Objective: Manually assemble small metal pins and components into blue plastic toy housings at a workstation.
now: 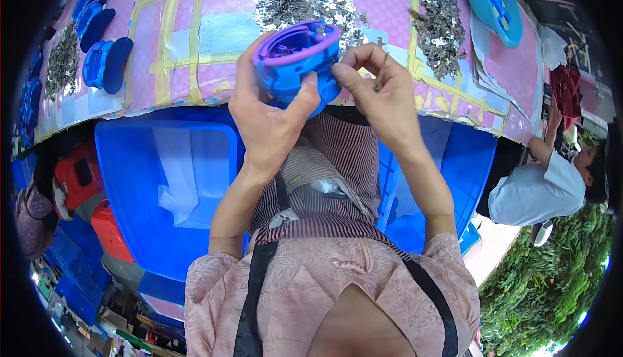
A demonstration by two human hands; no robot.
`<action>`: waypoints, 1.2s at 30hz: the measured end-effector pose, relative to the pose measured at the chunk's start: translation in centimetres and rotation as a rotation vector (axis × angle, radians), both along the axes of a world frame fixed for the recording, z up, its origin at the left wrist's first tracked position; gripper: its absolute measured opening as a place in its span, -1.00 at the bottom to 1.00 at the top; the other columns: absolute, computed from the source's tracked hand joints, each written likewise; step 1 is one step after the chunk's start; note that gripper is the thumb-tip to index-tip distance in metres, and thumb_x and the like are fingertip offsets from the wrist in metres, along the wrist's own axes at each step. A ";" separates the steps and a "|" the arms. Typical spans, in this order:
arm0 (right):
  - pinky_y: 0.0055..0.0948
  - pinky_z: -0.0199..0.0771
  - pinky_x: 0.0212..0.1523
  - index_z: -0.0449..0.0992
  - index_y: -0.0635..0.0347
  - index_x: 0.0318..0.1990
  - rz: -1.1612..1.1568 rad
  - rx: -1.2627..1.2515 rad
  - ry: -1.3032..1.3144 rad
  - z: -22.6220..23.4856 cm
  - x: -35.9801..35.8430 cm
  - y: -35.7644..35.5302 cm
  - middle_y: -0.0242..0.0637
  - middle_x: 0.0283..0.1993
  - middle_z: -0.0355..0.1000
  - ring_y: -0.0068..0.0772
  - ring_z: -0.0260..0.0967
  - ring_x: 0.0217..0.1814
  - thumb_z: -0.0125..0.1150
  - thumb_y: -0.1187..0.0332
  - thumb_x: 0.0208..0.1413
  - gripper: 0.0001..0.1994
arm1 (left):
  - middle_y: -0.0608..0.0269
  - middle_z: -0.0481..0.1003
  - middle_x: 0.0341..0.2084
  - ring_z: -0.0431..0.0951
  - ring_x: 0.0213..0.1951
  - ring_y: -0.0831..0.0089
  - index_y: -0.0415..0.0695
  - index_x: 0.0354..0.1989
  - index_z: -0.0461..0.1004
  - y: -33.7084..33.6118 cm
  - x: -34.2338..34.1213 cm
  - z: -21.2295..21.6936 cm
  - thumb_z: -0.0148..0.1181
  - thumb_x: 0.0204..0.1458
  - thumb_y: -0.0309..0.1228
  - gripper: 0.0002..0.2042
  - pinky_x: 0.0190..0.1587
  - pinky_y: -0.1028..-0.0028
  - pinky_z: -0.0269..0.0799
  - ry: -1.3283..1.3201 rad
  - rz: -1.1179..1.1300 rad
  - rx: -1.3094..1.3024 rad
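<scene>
Over the near edge of the table, my left hand (269, 127) grips a round blue plastic housing (287, 75) with a pink-purple rim, its thumb across the front. The housing is tilted, and small parts show inside its open top. At its right side, my right hand (388, 101) has thumb and forefinger closed in a pinch; whatever they hold is too small to make out. Behind the housing lies a heap of small silvery metal pieces (298, 0).
More metal pieces lie in a pile (441, 29) at the right. A turquoise basin (477, 7) holds blue parts. Several blue housings (97, 65) stand at the left. Blue bins (120, 182) flank my lap. Red stools (111, 230) and other people (538, 188) are at the sides.
</scene>
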State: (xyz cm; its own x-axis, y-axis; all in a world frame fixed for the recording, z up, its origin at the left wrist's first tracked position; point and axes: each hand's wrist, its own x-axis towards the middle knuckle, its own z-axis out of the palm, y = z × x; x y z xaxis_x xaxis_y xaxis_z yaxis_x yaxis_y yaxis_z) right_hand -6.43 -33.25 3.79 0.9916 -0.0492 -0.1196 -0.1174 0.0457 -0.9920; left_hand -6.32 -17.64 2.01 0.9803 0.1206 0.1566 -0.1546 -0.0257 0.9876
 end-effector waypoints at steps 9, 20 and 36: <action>-0.80 0.14 -0.53 0.46 0.29 -0.23 0.109 -0.287 -0.039 0.1 -0.1 -0.8 -0.54 -0.47 0.40 -0.89 0.27 -0.53 0.23 0.49 0.15 -0.90 | 0.12 0.46 -0.05 0.49 -0.04 0.46 -0.33 0.15 0.28 -0.5 0.0 -0.3 0.36 -0.04 -0.50 -0.43 0.02 0.45 0.46 0.051 0.016 -0.164; -0.81 0.11 -0.56 0.43 0.19 -0.15 0.300 0.207 0.366 0.2 1.6 -3.3 -0.52 -0.28 0.42 -0.85 0.29 -0.48 0.39 0.40 0.05 -0.73 | 0.14 0.46 -0.04 0.49 -0.02 0.42 -0.31 0.16 0.28 -0.4 -0.4 -0.6 0.33 -0.04 -0.48 -0.44 0.06 0.41 0.43 -0.027 -0.071 -0.052; -0.71 0.19 -0.60 0.63 0.22 -0.21 -0.079 -0.537 -0.356 -4.2 5.9 -3.2 -0.38 -0.26 0.57 -0.74 0.31 -0.54 0.32 0.42 0.10 -0.87 | -0.27 0.31 0.15 0.36 0.18 -0.22 -0.31 0.32 0.02 2.6 1.7 -2.1 0.20 0.12 -0.09 -0.25 0.00 -0.16 0.51 0.696 -0.672 -1.582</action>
